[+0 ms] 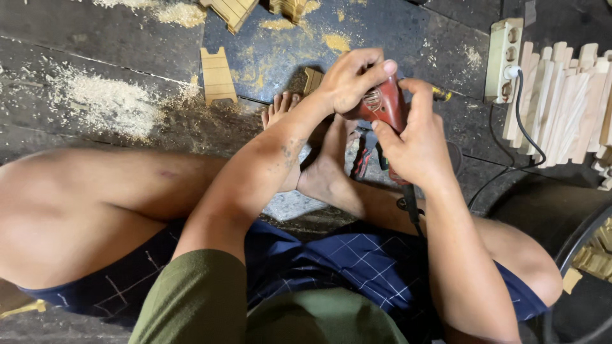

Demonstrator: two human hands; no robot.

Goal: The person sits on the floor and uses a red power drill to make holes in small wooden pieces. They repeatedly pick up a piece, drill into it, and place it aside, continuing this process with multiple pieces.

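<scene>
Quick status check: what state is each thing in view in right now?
Left hand: gripping the top of the red power tool.
Right hand: wrapped around the tool's body.
Red power tool: held over the feet; running or not, cannot tell.
Power strip: one plug in, black cord attached.
Wooden pieces: stacked on the right.
Cut wooden piece: lying flat on the floor.
Sawdust: scattered in piles.

Two hands, the left hand [354, 79] and the right hand [414, 143], are on one red power tool [382, 105]. One white power strip [503, 51] lies far right with one black cord [529, 137]. One flat notched wooden piece [218, 75] lies alone far left. One stack of pale wooden pieces [564, 105] sits right; its number cannot be counted.
</scene>
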